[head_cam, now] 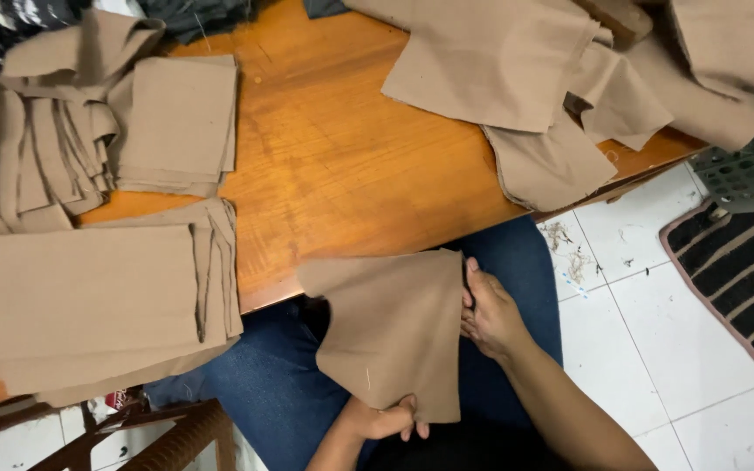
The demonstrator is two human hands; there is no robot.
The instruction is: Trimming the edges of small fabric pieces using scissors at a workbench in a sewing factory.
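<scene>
Hands come first, low over the lap in blue jeans (272, 384): the left hand (387, 421) pinches the bottom edge of a tan woven fabric piece (392, 327), fingers curled under and thumb on top, while the right hand (488, 312) has its grip pressed together on the piece's right edge, near the upper corner. The piece hangs between them just off the near edge of the orange-brown wooden tabletop (333, 166), apart from every pile.

Further out on the left lies a wide flat stack of matching tan panels (89, 296), neatly layered (this looks like the finished side, and it is already thick). Beyond it sits a smaller squared stack (178, 122) beside a looser fanned bundle (45, 148). At the far right a rumpled heap of tan pieces (560, 87) spills over the edge, seemingly still unsorted, so a fair share appears left.
</scene>
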